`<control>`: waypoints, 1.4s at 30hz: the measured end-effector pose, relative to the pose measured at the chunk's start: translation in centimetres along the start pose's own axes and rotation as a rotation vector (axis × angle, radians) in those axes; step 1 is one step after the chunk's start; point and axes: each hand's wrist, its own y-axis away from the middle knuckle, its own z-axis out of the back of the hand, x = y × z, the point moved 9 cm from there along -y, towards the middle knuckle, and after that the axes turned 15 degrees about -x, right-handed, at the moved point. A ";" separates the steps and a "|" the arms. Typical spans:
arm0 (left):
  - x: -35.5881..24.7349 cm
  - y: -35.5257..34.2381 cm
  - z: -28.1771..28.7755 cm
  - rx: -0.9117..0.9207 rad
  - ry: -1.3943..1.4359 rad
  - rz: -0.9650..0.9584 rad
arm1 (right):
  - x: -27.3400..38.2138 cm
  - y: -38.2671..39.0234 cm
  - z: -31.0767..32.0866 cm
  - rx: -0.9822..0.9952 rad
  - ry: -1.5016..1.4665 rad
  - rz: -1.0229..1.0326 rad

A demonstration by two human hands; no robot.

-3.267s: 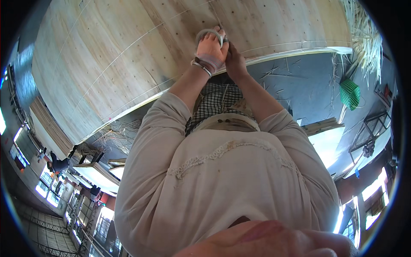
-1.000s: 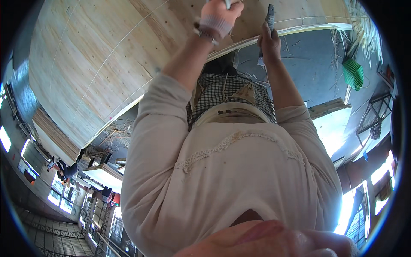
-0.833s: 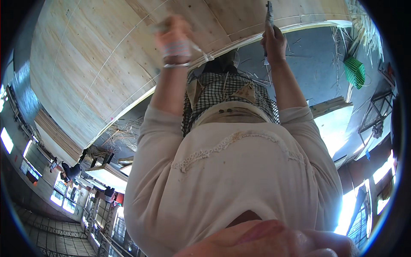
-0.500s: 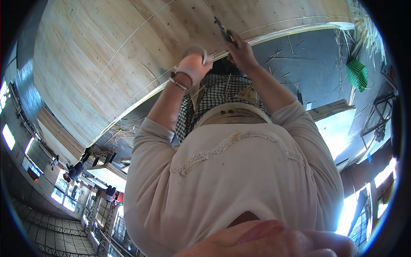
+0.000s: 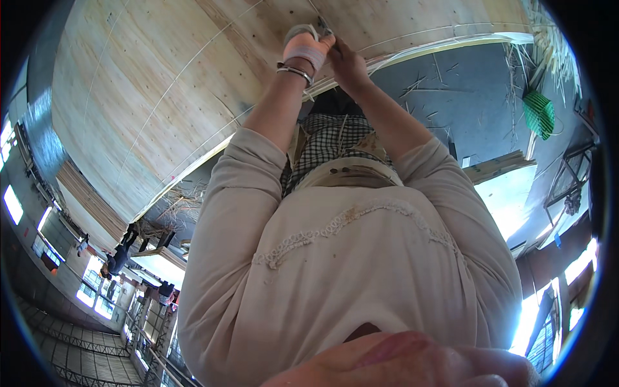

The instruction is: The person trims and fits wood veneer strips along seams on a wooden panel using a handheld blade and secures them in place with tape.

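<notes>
Both my hands meet over a large plywood sheet [image 5: 193, 84] marked with thin pale lines. My right hand [image 5: 348, 64] is closed around a dark, slim knife-like tool [image 5: 324, 27], mostly covered by the fingers now. Against it, thumb toward the tool, is my left hand [image 5: 304, 50], in a pale orange and white covering with a greyish band near the fingers. Its fingers look curled, and what they grip is hidden. A bracelet [image 5: 295, 72] circles the left wrist.
Wood strips and splinters [image 5: 419, 84] litter the grey floor beside the sheet's near edge. A green striped bag [image 5: 538, 115] lies at the right, below a bundle of pale strips [image 5: 558, 45]. Stacked boards [image 5: 90, 200] stand far left, with a person [image 5: 119, 255] beyond.
My left hand has moved up and right to meet my right hand. The right hand has shifted slightly left and up with the tool, which now shows less.
</notes>
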 end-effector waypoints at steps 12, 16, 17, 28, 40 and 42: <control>-3.1 6.2 -1.6 0.263 -0.195 -0.181 | -5.7 6.5 3.3 0.102 -0.025 -0.249; -3.8 7.9 -1.0 0.266 -0.271 -0.192 | -6.9 8.3 4.2 0.094 -0.040 -0.200; -4.2 8.2 -0.9 0.269 -0.269 -0.193 | -7.4 8.9 4.6 0.090 -0.031 -0.190; -2.2 6.1 1.4 -0.054 0.111 -0.153 | -8.0 10.7 10.7 0.214 -0.304 -0.622; -8.0 15.1 2.6 -0.074 -0.173 -0.996 | -4.4 7.7 10.3 0.055 -0.395 -0.534; -5.5 13.7 1.6 0.215 -0.143 -0.595 | -3.8 6.4 8.2 0.141 -0.284 -0.479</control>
